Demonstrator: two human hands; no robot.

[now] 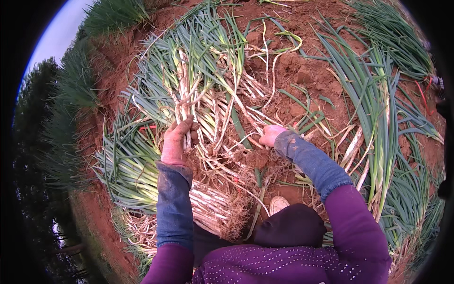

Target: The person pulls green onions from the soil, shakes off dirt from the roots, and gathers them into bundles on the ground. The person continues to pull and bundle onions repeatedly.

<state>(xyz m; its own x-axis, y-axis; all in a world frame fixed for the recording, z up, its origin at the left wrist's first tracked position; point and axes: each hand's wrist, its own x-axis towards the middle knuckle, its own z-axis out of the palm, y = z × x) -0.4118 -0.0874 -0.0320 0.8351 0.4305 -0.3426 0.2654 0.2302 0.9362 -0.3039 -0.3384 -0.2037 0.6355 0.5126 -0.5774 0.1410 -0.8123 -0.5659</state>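
Note:
My left hand (pixel 176 139) is closed around the lower white stems of a few green onions (pixel 183 76), whose leaves point away from me. To its right, my right hand (pixel 272 135) pinches the root end of a long, thin green onion stalk (pixel 244 108). Beneath and between both hands lies a loose heap of green onions (pixel 212 113) with soil on their stems and roots. A thick bundle of green onions (pixel 209 204) rests under my left forearm, its hairy roots (pixel 234 216) facing right. My right fingertips are partly hidden from view.
More green onions (pixel 376 117) lie along the right side, with a red tie (pixel 422 97) near them. Rows of standing green onions (pixel 76 78) grow at the left. Loose leaves are scattered over the red soil (pixel 294 81). My shoe (pixel 278 205) is close to the bundle's roots.

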